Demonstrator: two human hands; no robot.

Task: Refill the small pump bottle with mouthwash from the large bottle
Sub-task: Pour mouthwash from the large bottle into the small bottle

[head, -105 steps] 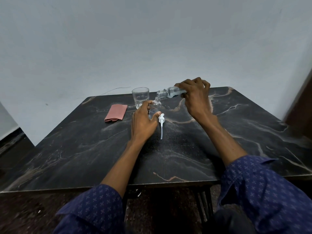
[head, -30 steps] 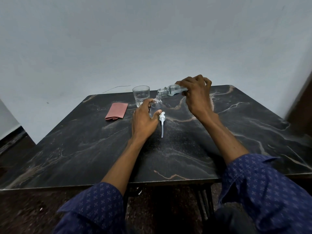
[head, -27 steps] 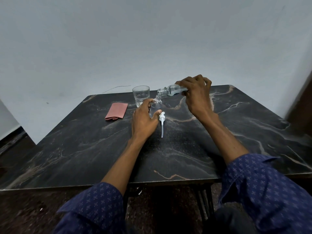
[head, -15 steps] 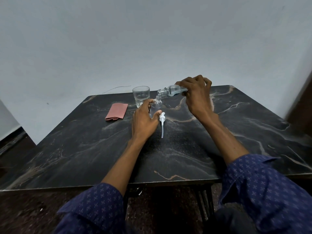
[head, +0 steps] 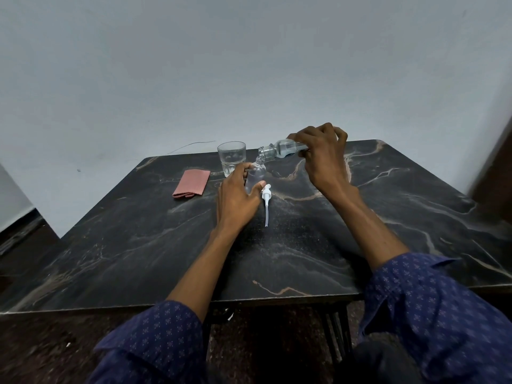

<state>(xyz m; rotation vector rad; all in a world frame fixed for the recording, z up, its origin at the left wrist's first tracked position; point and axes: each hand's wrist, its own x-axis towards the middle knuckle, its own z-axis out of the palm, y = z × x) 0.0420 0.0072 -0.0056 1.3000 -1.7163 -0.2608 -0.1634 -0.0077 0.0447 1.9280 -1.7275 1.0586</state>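
The small clear bottle (head: 255, 176) stands upright on the dark marble table (head: 304, 239) with its top off, and my left hand (head: 235, 199) is wrapped around its body. My right hand (head: 322, 157) holds the large clear bottle (head: 278, 149) tipped almost level, its open mouth right over the small bottle's neck. Pale liquid shows inside the large bottle. The white pump head (head: 266, 200) with its dip tube lies flat on the table just right of my left hand.
A clear drinking glass (head: 231, 160) stands just behind and left of the small bottle. A folded pink cloth (head: 191, 183) lies further left. A grey wall rises close behind the table's far edge.
Since the earliest frame the large bottle has risen slightly with its mouth over the small bottle. Over the last second both hands and both bottles hold nearly still.
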